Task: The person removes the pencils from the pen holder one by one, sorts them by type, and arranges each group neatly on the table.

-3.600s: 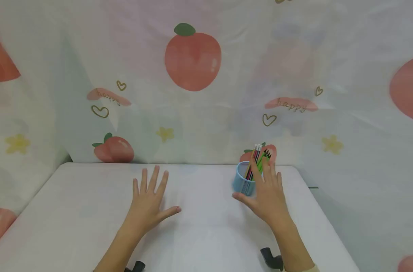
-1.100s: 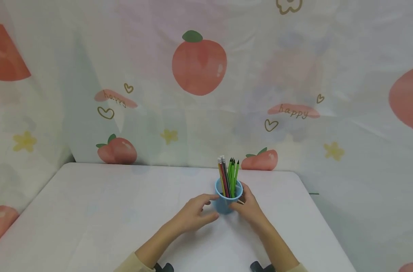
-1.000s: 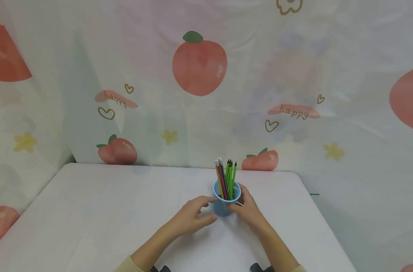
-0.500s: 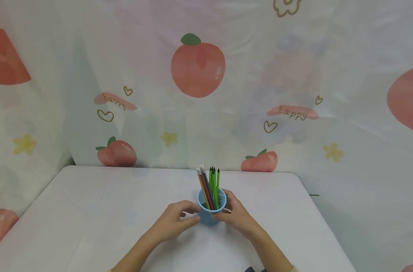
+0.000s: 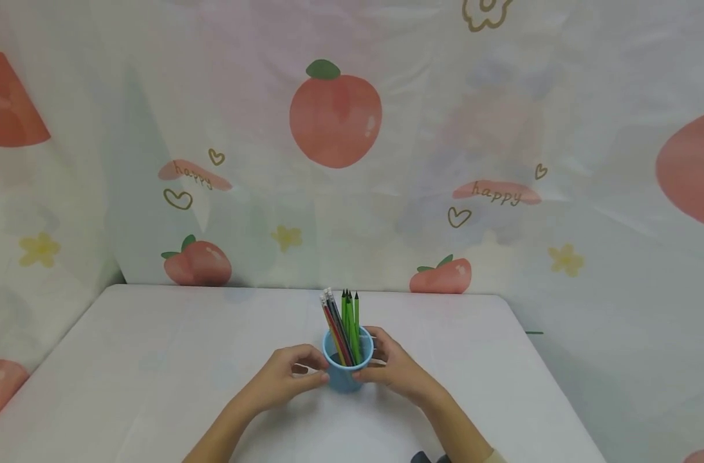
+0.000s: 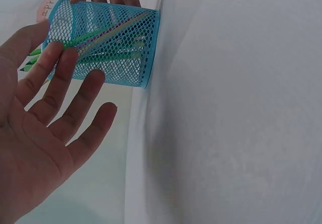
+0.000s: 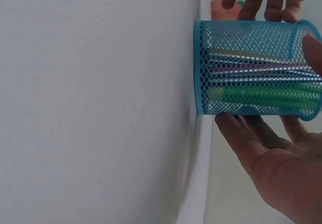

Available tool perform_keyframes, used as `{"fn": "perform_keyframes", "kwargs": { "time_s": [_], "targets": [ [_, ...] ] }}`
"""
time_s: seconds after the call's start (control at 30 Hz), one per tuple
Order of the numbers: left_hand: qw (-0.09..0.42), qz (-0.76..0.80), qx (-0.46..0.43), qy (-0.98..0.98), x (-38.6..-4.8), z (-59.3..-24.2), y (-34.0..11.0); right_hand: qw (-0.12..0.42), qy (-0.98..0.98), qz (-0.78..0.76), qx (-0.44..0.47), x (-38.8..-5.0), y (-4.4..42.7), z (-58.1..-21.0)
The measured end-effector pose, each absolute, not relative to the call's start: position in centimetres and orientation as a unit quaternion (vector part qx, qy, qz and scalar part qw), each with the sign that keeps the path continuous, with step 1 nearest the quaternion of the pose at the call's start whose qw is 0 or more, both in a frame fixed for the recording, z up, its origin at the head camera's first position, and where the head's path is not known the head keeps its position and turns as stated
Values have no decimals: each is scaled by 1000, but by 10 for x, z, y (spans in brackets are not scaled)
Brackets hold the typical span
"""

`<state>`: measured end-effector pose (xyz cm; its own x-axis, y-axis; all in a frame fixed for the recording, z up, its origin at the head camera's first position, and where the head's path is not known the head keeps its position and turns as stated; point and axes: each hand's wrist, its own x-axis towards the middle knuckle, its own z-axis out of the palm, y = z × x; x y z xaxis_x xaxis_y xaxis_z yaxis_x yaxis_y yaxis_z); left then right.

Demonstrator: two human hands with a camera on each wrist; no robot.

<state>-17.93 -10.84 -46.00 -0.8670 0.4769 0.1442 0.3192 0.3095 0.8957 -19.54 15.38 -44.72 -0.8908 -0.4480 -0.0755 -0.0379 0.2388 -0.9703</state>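
Note:
A blue mesh pencil cup [image 5: 344, 381] stands upright on the white table in front of the person. Bright green pencils [image 5: 352, 325] with dark tips lean inside it, beside darker and yellow pencils [image 5: 336, 328] with white ends. My right hand [image 5: 397, 372] holds the cup from the right, thumb at its front and fingers round its side. On the other side is my left hand [image 5: 285, 378], its fingertips at or very near the mesh. In the left wrist view the left fingers [image 6: 63, 80] are spread and only slightly bent.
The white tabletop [image 5: 172, 360] runs back to a fruit-patterned cloth [image 5: 242, 116] hanging behind it. A dark object [image 5: 421, 457] shows at the bottom edge near the right forearm.
The pencil cup has come left and nearer from the table's back right, with the right hand holding it. The left hand, spread over the table at first, moved to the cup's left side.

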Motion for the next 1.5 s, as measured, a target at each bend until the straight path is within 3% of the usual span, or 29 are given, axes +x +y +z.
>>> {"fn": "perform_keyframes", "kwargs": {
  "time_s": [0.37, 1.07, 1.2, 1.5],
  "targets": [
    [53, 535, 185, 822, -181, -462, -121, 217, 759, -577, -210, -198, 147, -445],
    [114, 591, 216, 768, -176, -465, -118, 249, 757, -543, -264, -197, 150, -438],
    [119, 600, 214, 762, -177, -466, -118, 215, 776, -528, -271, -201, 149, -430],
    [131, 613, 210, 750, -179, -467, -118, 62, 833, -500, -230, -211, 128, -416]
  ]
}}
